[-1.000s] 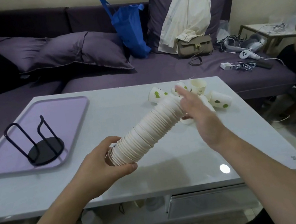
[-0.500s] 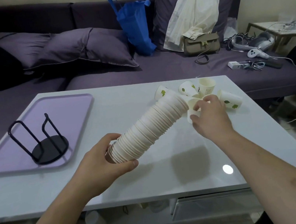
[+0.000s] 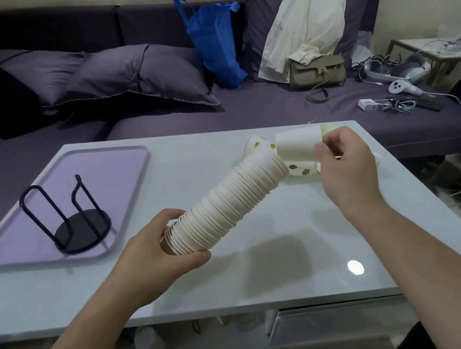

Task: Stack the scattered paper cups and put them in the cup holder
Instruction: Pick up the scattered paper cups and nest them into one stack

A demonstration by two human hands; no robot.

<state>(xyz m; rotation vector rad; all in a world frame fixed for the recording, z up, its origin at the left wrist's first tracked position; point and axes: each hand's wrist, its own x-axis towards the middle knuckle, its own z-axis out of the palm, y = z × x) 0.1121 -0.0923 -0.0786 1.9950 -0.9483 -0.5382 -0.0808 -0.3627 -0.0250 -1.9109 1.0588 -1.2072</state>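
Note:
My left hand [image 3: 158,258] grips the near end of a long stack of white paper cups [image 3: 227,202], which slants up and to the right above the white table [image 3: 267,259]. My right hand [image 3: 346,168] pinches a single paper cup [image 3: 298,145] lying sideways just past the stack's far end. Behind it, a few loose cups with green leaf prints [image 3: 257,144] lie on the table, partly hidden by the held cup and stack. The black wire cup holder [image 3: 76,226] stands with nothing in it on a lilac tray [image 3: 119,167] at the left.
A purple sofa [image 3: 273,107] runs behind the table with pillows, a blue bag [image 3: 215,47], a beige handbag [image 3: 317,71], cables and a controller. A small side table [image 3: 439,50] stands at the far right. Another person's dark clothing shows at the right edge.
My right hand has picked one cup out of the loose pile and raised it to the far end of the stack. The left hand keeps its grip on the stack.

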